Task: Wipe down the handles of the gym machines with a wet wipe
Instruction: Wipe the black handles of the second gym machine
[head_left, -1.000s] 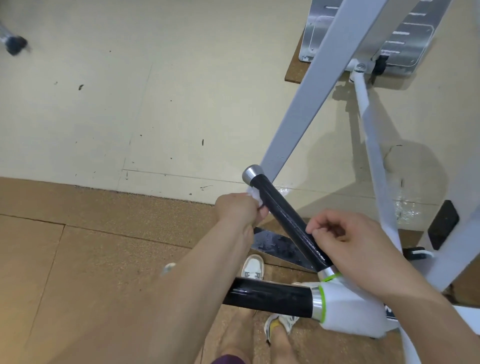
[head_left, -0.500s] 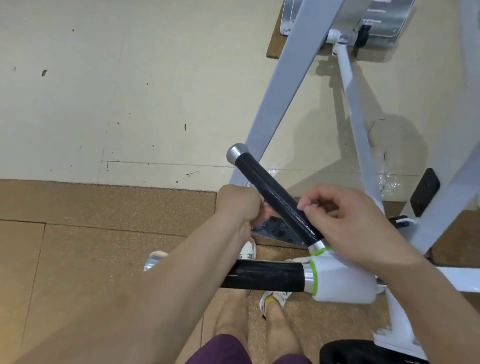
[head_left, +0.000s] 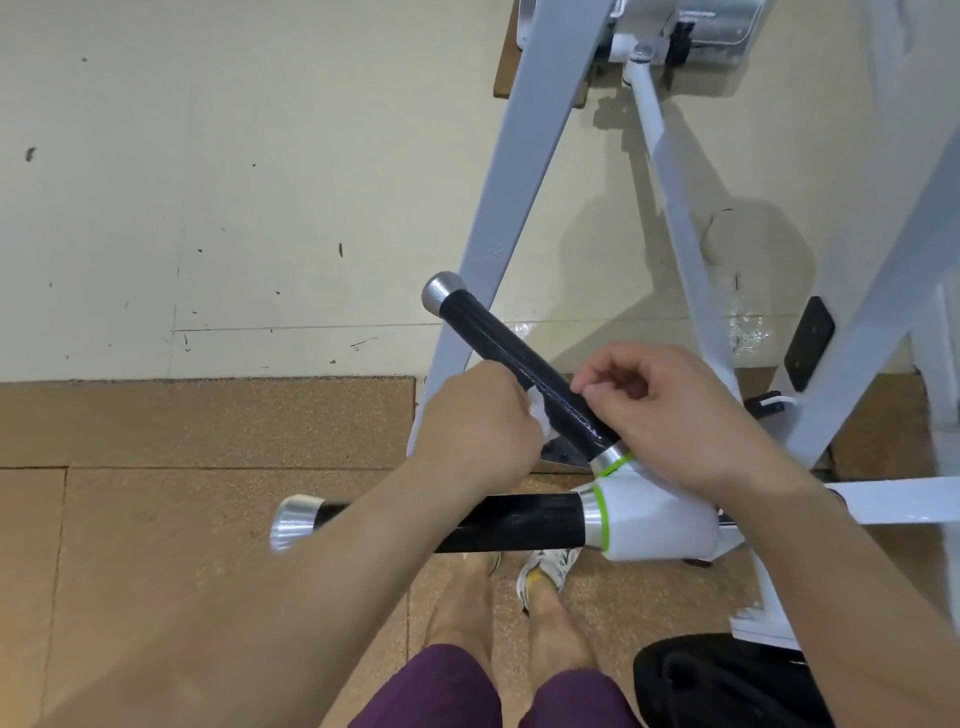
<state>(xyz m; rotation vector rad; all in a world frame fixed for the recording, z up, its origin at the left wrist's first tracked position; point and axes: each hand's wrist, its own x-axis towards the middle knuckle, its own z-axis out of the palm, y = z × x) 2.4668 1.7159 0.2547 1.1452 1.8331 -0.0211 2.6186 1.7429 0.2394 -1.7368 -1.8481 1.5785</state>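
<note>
Two black handles with silver end caps branch from a white joint (head_left: 660, 519) ringed in green. The upper handle (head_left: 498, 343) slants up to the left. My left hand (head_left: 478, 426) is closed on a white wet wipe (head_left: 537, 413), pressed against the lower part of that handle. My right hand (head_left: 670, 410) sits on the same handle near the joint, fingers curled around its base. The lower handle (head_left: 519, 522) runs level to the left and passes behind my left forearm, its cap (head_left: 293, 522) showing.
The grey-white frame legs (head_left: 519, 171) of the machine rise ahead and to the right. A metal foot plate (head_left: 722, 21) lies at the top. The floor is cream ahead and brown cork under my feet (head_left: 545, 569). A black pad (head_left: 722, 680) shows at the lower right.
My left hand with the wipe has slid down the upper handle from its capped end toward the joint. The view has tilted down and my right hand stays near the joint.
</note>
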